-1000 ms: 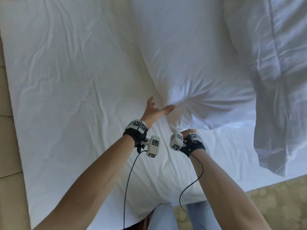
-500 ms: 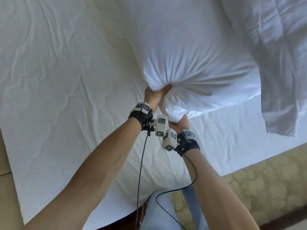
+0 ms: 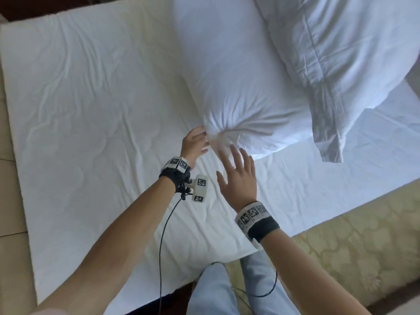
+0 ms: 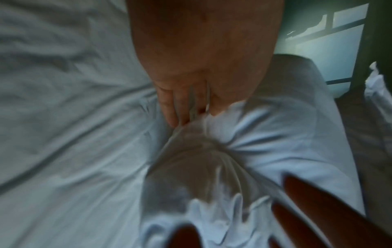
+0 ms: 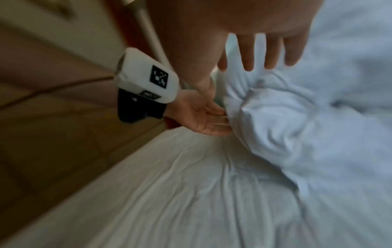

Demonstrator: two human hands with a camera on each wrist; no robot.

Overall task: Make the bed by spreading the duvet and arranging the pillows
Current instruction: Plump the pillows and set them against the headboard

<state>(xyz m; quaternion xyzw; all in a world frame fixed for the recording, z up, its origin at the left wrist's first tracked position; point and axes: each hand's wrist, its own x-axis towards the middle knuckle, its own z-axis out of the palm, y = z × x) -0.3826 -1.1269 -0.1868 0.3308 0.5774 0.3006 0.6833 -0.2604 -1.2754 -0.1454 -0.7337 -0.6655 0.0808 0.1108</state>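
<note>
A plump white pillow [image 3: 238, 76] lies on the white bed sheet [image 3: 91, 110], its near end bunched into creases. My left hand [image 3: 195, 142] touches that bunched end from the left with straight fingers [image 4: 176, 107]; the right wrist view shows its palm [image 5: 201, 117] open against the pillow [image 5: 297, 125]. My right hand [image 3: 236, 169] hovers just before the pillow's end, fingers spread [image 5: 265, 50], holding nothing. A second pillow [image 3: 329, 53] in a flanged case overlaps the first on the right. No duvet can be told apart from the sheet.
The bed's left edge borders beige floor tiles [image 3: 9, 201]. Patterned carpet [image 3: 341, 258] lies at the lower right beyond the bed's near edge. My legs in light blue trousers [image 3: 216, 292] stand at the bed's corner. Wrist-camera cables [image 3: 161, 246] hang below my arms.
Half a second ago both hands gripped the pillow's bunched end. Now both have let go: the right hand has drawn back with fingers spread, the left rests open against the pillow.
</note>
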